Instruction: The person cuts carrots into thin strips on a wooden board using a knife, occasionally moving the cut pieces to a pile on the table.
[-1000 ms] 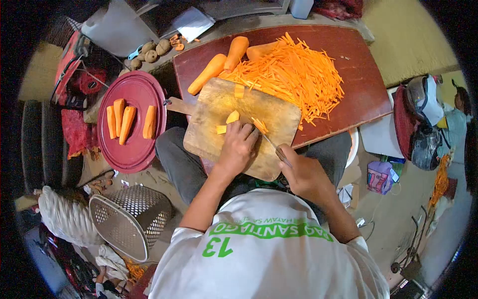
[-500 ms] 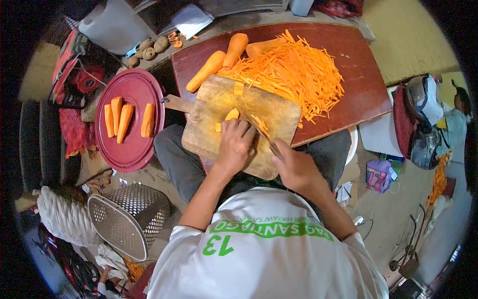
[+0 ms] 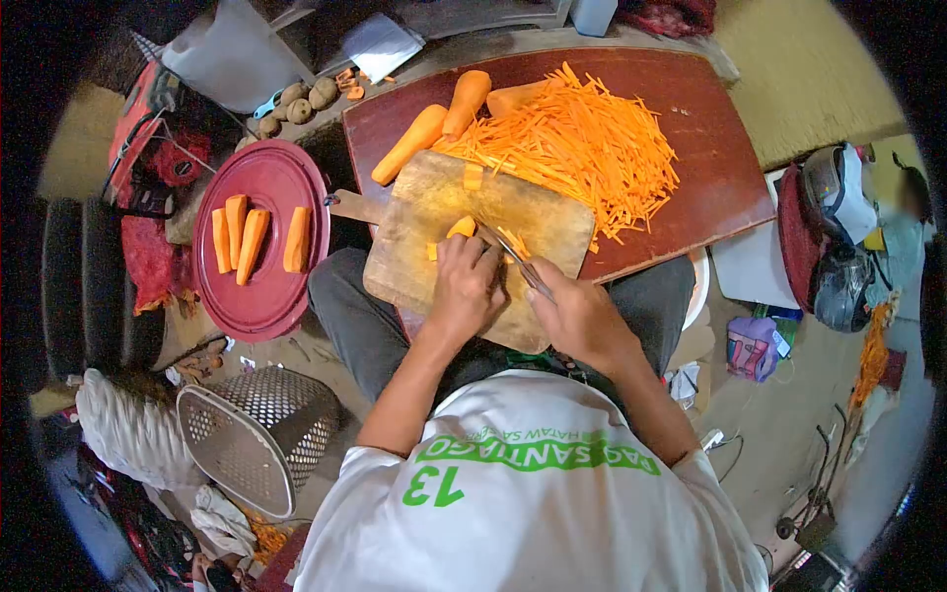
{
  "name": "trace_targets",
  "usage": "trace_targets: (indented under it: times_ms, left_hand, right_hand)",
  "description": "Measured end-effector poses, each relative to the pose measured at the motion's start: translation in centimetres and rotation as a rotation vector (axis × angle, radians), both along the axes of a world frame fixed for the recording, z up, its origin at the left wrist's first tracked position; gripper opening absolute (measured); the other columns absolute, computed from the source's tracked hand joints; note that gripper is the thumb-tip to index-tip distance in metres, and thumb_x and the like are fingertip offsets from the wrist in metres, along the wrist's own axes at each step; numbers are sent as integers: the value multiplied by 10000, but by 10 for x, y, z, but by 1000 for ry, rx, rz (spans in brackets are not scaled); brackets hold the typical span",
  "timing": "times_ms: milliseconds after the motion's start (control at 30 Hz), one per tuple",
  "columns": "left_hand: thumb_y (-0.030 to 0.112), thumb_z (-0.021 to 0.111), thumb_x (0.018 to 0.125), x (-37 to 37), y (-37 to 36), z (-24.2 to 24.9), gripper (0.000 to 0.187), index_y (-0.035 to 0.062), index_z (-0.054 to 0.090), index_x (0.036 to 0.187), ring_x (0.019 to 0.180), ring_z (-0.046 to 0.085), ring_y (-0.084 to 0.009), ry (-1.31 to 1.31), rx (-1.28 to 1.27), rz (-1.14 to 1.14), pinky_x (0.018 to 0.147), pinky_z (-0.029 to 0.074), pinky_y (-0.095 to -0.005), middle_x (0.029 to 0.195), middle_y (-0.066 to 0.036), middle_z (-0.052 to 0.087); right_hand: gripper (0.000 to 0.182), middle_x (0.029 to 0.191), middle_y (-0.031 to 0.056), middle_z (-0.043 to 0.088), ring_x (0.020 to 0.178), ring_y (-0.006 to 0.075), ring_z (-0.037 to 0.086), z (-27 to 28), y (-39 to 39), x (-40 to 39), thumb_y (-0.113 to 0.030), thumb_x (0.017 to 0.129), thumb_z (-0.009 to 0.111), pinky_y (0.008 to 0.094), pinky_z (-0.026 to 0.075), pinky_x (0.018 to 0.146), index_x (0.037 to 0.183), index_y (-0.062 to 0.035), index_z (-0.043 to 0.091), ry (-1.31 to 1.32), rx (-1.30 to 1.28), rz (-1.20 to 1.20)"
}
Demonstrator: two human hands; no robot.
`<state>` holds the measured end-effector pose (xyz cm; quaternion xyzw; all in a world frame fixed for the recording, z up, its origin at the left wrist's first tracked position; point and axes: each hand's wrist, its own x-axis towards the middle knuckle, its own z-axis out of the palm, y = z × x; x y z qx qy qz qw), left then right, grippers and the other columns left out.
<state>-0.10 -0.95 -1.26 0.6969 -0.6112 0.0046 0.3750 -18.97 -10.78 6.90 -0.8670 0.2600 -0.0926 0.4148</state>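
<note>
A wooden cutting board (image 3: 409, 222) lies across my lap, its far edge overlapping a dark red tabletop. Pressed down on it, my left hand (image 3: 467, 286) has its fingers curled over a piece of carrot (image 3: 462, 227), whose far end sticks out past the fingertips. My right hand (image 3: 584, 321) is closed round the handle of a knife (image 3: 513, 255), the blade close beside the left fingers. A few cut carrot strips (image 3: 514, 240) lie at the blade's right side. One short carrot chunk (image 3: 473, 177) rests near the board's far edge.
Beyond the board, a large heap of carrot strips (image 3: 602, 148) covers much of the red table (image 3: 720, 187). Whole peeled carrots (image 3: 409, 144) lie at its left. Several carrot pieces sit on a round red lid (image 3: 261, 311) to the left, above a plastic basket (image 3: 261, 424).
My right hand and the knife have shifted slightly up and left, bringing the blade nearer my left fingers. My left hand stays on the carrot piece.
</note>
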Motion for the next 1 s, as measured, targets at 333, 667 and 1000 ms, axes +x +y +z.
trace_targets:
  times_ms: [333,667,1000]
  left_hand:
    - [-1,778,675,0,-4,-3,330,-16,729,1001,975,579,-383,12,-56,36,891,463,-504,959,-156,601]
    - [-38,768,691,0,-5,-1,252,-18,739,941,949,585,-385,59,-111,65,867,466,-483,935,-154,611]
    - [-44,757,788,2,-1,-11,125,-25,743,912,938,602,-399,198,-119,139,839,478,-494,915,-167,613]
  right_hand:
    - [333,1006,298,722,981,522,706,8,7,-9,-209,1090,591,584,541,784,1379,-42,574,172,55,-29]
    - [326,990,293,716,972,532,697,14,10,-21,-173,1059,636,583,539,775,1343,-17,602,258,132,-47]
    - [294,930,275,695,903,503,702,14,-2,-28,-158,1083,627,459,557,787,1342,-19,638,37,138,-146]
